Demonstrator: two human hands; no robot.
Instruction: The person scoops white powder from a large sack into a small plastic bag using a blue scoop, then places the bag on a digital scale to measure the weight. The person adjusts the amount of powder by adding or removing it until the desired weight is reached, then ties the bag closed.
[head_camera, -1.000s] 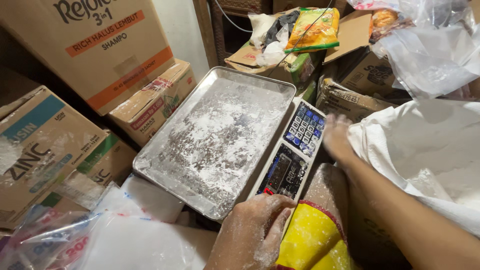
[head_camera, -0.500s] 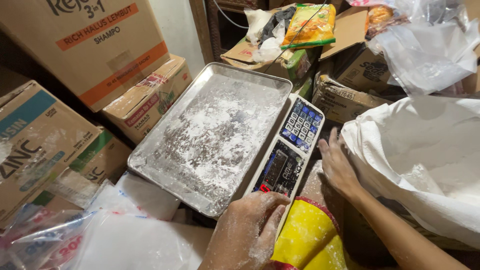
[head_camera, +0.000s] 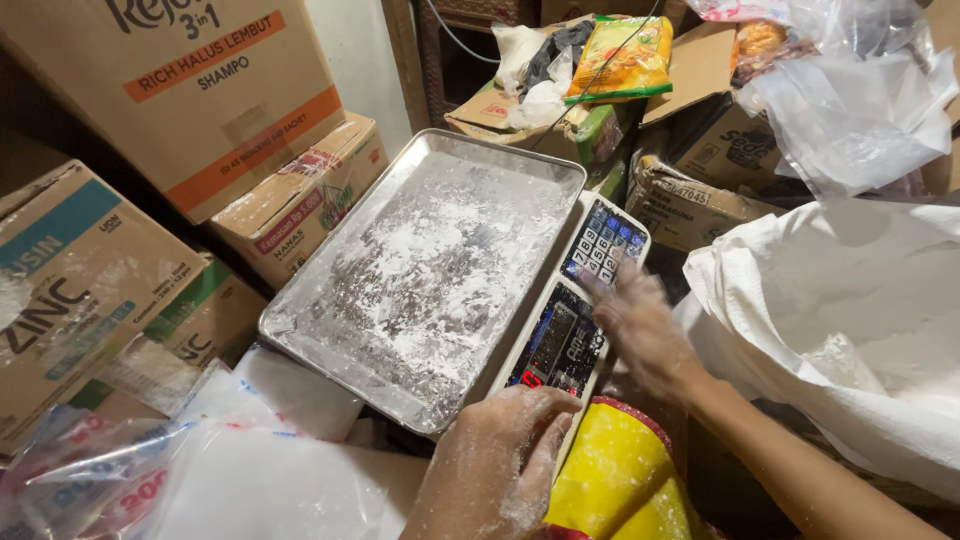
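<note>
A digital scale (head_camera: 585, 300) carries a metal tray (head_camera: 330, 330) dusted with white powder. My left hand (head_camera: 505, 465), coated in powder, rests with curled fingers on the scale's near corner, by the display, and holds nothing. My right hand (head_camera: 640, 325) is blurred in motion, fingers spread, hovering beside the keypad and touching the scale's right edge. A yellow bag with a red rim (head_camera: 615, 480) stands between my two forearms. A large white sack (head_camera: 850, 320) lies open on the right.
Cardboard boxes (head_camera: 190, 90) are stacked at left and back. Clear plastic bags (head_camera: 150, 480) lie at lower left. More boxes, a yellow snack packet (head_camera: 615, 60) and crumpled plastic (head_camera: 850, 110) crowd the back right.
My right hand has left the white sack and swung left and down to the scale's keypad side. The left hand has stayed on the scale's near corner.
</note>
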